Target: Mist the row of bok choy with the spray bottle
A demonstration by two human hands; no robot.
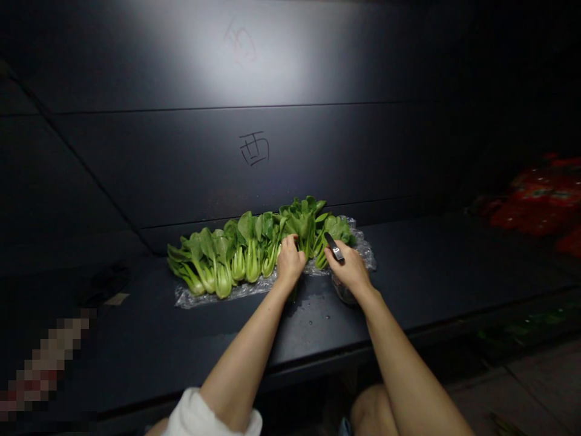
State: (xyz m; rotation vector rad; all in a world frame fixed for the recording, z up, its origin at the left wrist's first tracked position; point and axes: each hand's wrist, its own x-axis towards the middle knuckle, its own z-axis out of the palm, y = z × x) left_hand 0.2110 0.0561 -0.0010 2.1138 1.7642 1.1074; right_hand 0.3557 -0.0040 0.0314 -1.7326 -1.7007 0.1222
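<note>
Heads of green bok choy (252,260) lie side by side in a row on clear plastic wrap (200,299), leaves toward the wall. At the row's right part, my left hand (290,261) is closed with curled fingers on a bok choy (305,230), whose lower end is mostly hidden. My right hand (351,269) grips a small tool with a black body and a silver part (334,247); its exact kind cannot be made out. The tool is just in front of the rightmost bok choy (336,227). Under that hand is a partly hidden clear object (344,292).
A dark ledge (408,266) carries the vegetables, with water drops (310,322) near its front. Behind it rises a dark panelled wall (318,151) with a handwritten character. Red shiny packages (540,194) are at the right. Green leaves (521,327) lie below the ledge.
</note>
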